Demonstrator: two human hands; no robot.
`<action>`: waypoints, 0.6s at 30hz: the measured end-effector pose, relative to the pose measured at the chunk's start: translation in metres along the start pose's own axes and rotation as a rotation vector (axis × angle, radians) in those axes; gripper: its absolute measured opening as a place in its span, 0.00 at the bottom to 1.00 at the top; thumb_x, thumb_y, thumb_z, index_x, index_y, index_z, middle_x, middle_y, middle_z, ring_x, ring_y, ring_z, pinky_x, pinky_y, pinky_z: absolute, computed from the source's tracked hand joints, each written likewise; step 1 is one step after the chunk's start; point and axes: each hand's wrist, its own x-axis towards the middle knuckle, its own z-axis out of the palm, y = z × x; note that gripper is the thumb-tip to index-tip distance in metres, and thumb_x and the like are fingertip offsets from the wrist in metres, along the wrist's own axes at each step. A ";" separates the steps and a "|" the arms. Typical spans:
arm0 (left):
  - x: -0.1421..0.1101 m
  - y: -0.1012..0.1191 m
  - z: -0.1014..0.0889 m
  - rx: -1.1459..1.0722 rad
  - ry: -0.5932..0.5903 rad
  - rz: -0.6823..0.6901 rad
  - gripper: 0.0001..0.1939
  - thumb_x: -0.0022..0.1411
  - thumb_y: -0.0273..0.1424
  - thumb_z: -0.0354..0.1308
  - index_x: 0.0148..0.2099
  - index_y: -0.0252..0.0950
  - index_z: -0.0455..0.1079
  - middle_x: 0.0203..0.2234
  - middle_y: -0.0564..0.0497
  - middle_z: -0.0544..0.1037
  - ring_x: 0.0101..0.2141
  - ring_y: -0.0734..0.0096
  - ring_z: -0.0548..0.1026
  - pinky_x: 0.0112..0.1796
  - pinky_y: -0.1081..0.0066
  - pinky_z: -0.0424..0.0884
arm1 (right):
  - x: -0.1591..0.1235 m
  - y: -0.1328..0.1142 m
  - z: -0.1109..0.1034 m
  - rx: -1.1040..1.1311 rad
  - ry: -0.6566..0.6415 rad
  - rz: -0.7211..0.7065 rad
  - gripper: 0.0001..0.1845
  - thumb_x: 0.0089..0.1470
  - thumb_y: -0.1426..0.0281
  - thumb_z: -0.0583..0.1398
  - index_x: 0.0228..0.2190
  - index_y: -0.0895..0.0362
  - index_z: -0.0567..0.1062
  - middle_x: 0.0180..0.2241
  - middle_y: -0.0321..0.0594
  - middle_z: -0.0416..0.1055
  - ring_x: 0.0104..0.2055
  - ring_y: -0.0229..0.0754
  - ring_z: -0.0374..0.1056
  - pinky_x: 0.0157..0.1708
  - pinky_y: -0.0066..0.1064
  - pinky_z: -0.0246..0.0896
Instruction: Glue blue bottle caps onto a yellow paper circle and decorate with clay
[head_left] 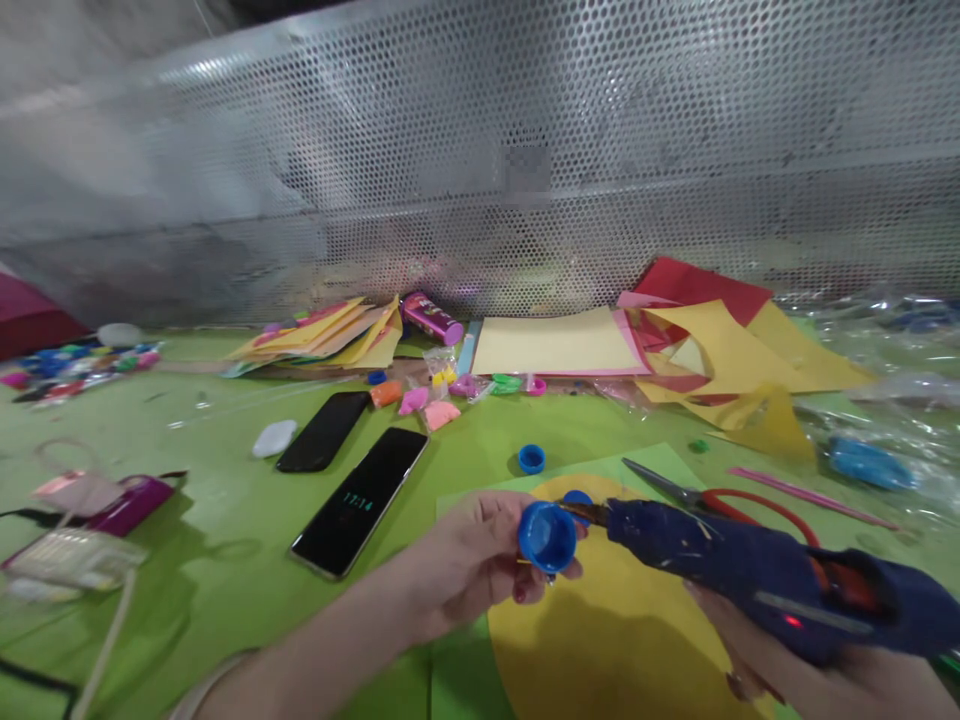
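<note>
Glue gun [697, 545], dark blue with a small red light lit, was gripped in your right hand [795, 665], its nozzle pointing left. Your left hand [487, 550] pinched a blue cap [547, 537] between thumb and fingers, its hollow side turned towards you. The nozzle tip lay right by the cap's upper rim; whether they touched, you could not tell from this angle. Both hands were above a yellow paper circle [592, 640], which lay on a green sheet [667, 465]. Another blue piece [577, 500] showed just behind the nozzle, partly hidden, and a loose blue cap [531, 459] rested beyond the sheet's far edge. To the right of that, you had scissors [667, 485] with red handles, partly covered by the gun, and a pink stick [810, 497]. Left of your work lay two dark phones [360, 500], the nearer one reading 17:14.
</note>
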 end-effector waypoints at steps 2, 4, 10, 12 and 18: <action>0.000 0.000 0.000 -0.002 -0.004 0.010 0.25 0.40 0.46 0.68 0.33 0.29 0.76 0.22 0.45 0.75 0.19 0.81 0.66 0.21 0.79 0.56 | 0.004 -0.003 -0.002 0.075 -0.073 -0.084 0.22 0.49 0.61 0.56 0.07 0.48 0.62 0.08 0.28 0.63 0.09 0.37 0.60 0.10 0.22 0.62; 0.000 0.000 -0.001 -0.001 -0.005 0.019 0.25 0.41 0.46 0.68 0.34 0.29 0.76 0.22 0.45 0.75 0.19 0.80 0.66 0.21 0.79 0.56 | 0.007 -0.006 -0.003 0.143 -0.095 -0.106 0.17 0.49 0.65 0.56 0.12 0.47 0.65 0.09 0.26 0.65 0.10 0.37 0.63 0.11 0.22 0.64; 0.000 -0.001 -0.004 -0.012 -0.013 0.037 0.25 0.42 0.46 0.67 0.33 0.28 0.75 0.21 0.46 0.74 0.19 0.80 0.65 0.21 0.78 0.56 | 0.006 -0.012 -0.003 0.176 -0.044 -0.035 0.14 0.47 0.63 0.57 0.14 0.47 0.64 0.08 0.24 0.62 0.08 0.38 0.60 0.08 0.23 0.62; 0.001 -0.001 -0.005 -0.011 -0.013 0.044 0.26 0.42 0.47 0.66 0.34 0.28 0.75 0.21 0.47 0.74 0.20 0.79 0.65 0.22 0.78 0.56 | 0.006 -0.012 -0.004 0.162 -0.049 -0.082 0.13 0.47 0.65 0.56 0.14 0.47 0.64 0.09 0.24 0.63 0.09 0.38 0.62 0.09 0.22 0.62; 0.001 -0.001 -0.006 -0.008 -0.027 0.047 0.24 0.45 0.46 0.65 0.35 0.28 0.75 0.20 0.48 0.73 0.19 0.80 0.64 0.23 0.77 0.56 | 0.005 -0.005 -0.004 0.247 -0.141 -0.055 0.06 0.49 0.66 0.56 0.22 0.45 0.68 0.12 0.24 0.67 0.11 0.39 0.64 0.10 0.22 0.64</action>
